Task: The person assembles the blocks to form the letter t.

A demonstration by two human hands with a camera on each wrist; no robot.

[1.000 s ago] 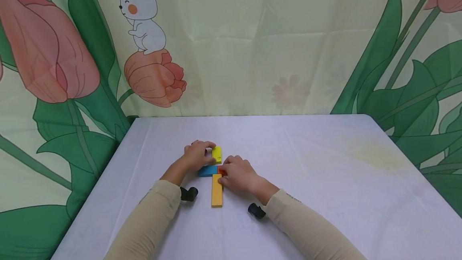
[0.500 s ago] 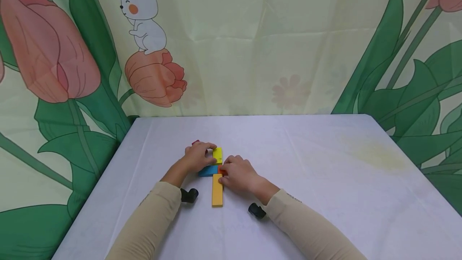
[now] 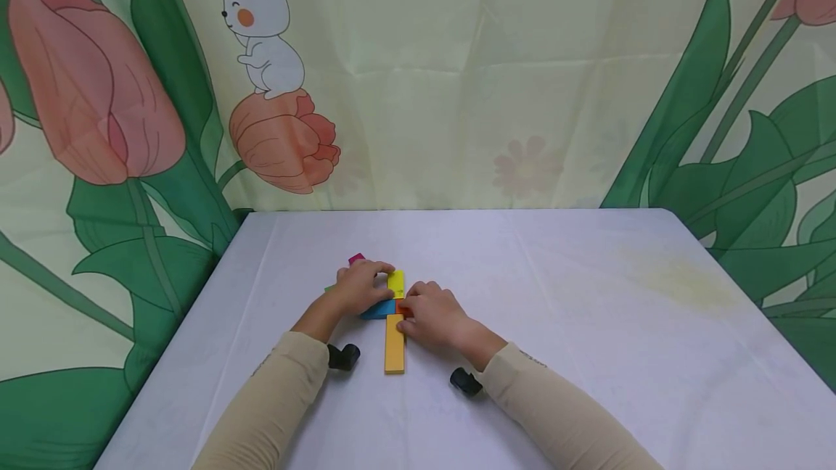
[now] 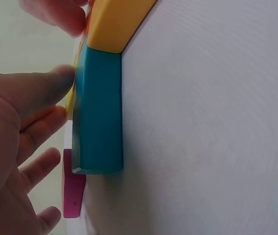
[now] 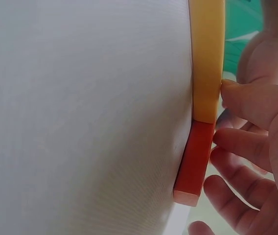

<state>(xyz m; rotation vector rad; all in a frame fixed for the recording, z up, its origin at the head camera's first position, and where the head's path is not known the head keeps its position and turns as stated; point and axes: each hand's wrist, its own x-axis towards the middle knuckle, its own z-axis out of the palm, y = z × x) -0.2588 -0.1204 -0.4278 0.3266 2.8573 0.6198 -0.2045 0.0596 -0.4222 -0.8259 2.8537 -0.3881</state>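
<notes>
My left hand (image 3: 359, 287) pinches a bright yellow block (image 3: 396, 283) between thumb and index finger, one at each end. Directly below its near end lie a blue block (image 3: 379, 309) and a red block (image 5: 194, 164), end to end. A long orange-yellow block (image 3: 395, 347) runs from that joint toward the person. My right hand (image 3: 434, 316) rests its thumb on the orange-yellow block and its fingertips on the red one, hiding most of the red in the head view. Behind the left hand, a magenta block (image 4: 74, 188) and a green piece (image 3: 329, 288) are partly covered.
Black wrist cameras (image 3: 343, 356) hang by both sleeves, close to the table. The blocks lie on a white-covered table (image 3: 588, 296). A curtain (image 3: 418, 93) printed with tulips and a rabbit stands behind its far edge.
The yellow block has slid slightly toward the person with the left hand, closing the gap to the blue and red blocks. More of the magenta and green pieces shows. The right hand stays put.
</notes>
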